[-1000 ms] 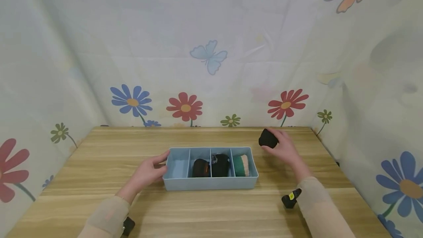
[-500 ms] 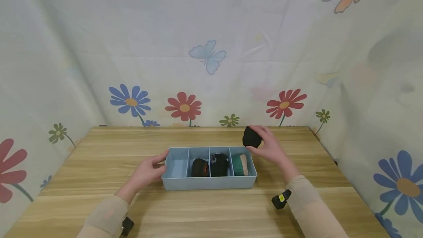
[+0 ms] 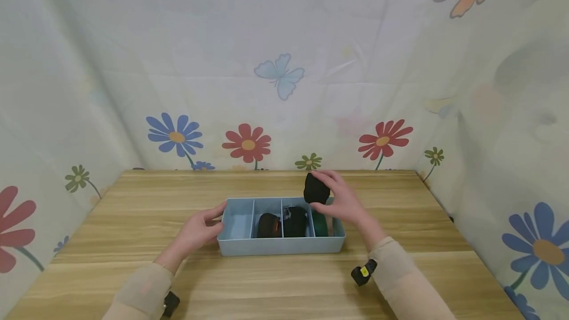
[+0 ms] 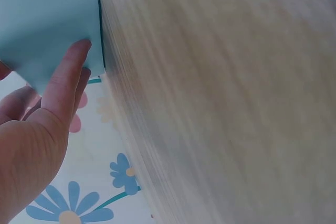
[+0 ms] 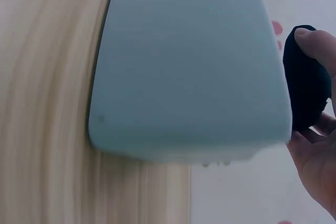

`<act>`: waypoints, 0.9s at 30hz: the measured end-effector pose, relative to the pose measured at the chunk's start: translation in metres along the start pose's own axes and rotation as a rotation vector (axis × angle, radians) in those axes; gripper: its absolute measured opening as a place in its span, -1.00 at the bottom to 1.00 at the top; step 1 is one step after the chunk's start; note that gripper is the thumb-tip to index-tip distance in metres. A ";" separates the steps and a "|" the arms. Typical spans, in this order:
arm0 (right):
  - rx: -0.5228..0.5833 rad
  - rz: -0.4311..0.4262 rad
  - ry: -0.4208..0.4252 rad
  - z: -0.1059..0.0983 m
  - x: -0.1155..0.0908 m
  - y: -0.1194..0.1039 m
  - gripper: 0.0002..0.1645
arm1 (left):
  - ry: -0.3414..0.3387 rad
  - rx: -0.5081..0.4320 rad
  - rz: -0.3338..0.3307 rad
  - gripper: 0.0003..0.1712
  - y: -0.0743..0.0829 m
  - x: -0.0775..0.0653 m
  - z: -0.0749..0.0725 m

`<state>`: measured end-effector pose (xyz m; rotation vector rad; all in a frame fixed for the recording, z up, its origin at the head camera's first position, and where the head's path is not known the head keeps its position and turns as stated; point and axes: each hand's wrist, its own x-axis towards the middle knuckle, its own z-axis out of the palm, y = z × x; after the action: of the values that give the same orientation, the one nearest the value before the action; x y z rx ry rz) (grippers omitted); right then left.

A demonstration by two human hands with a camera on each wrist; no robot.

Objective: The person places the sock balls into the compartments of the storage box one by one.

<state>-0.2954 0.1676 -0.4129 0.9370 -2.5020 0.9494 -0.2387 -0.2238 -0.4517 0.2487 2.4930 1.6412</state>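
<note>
My right hand (image 3: 344, 203) pinches a black balled-up sock (image 3: 316, 189) between thumb and fingers. It holds the sock above the back rim of a pale blue divided box (image 3: 282, 247), near the divider before the rightmost compartment. In the right wrist view, the box's end wall partly hides the black sock (image 5: 306, 80). My left hand (image 3: 200, 228) rests against the box's left end, its extended fingers (image 4: 65, 80) touching the wall. Inside the box lie a dark rolled sock with an orange mark (image 3: 268, 225), a black patterned one (image 3: 295, 221), and a green-and-cream one (image 3: 319, 223), partly shaded by the right hand.
The leftmost compartment (image 3: 238, 219) shows its bare floor. The box stands on a wood-grain table (image 3: 249, 285). A flowered cloth (image 3: 338, 112) hangs behind the table's back edge and along both sides. Each wrist wears a small black camera (image 3: 363, 271).
My right hand has carried the black sock leftward, from right of the box to above its back rim on the right. The left hand and the box stay essentially in place.
</note>
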 end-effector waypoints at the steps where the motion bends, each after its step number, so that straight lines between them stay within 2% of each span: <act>1: 0.003 -0.003 -0.002 0.002 0.001 -0.003 -0.07 | 0.000 0.000 0.001 -0.29 0.000 0.000 0.000; 10: 0.050 -0.054 -0.031 0.020 0.011 -0.021 -0.08 | -0.015 -0.017 0.015 -0.28 -0.002 0.001 -0.001; 18: 0.100 -0.073 -0.062 0.035 0.013 -0.035 -0.08 | -0.003 0.006 0.012 -0.29 -0.001 0.001 0.000; 27: 0.093 -0.112 -0.114 0.053 0.015 -0.050 -0.09 | -0.005 0.018 0.016 -0.29 -0.001 0.000 0.000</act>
<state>-0.2757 0.0957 -0.4207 1.1781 -2.4853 1.0111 -0.2384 -0.2243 -0.4521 0.2758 2.5091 1.6228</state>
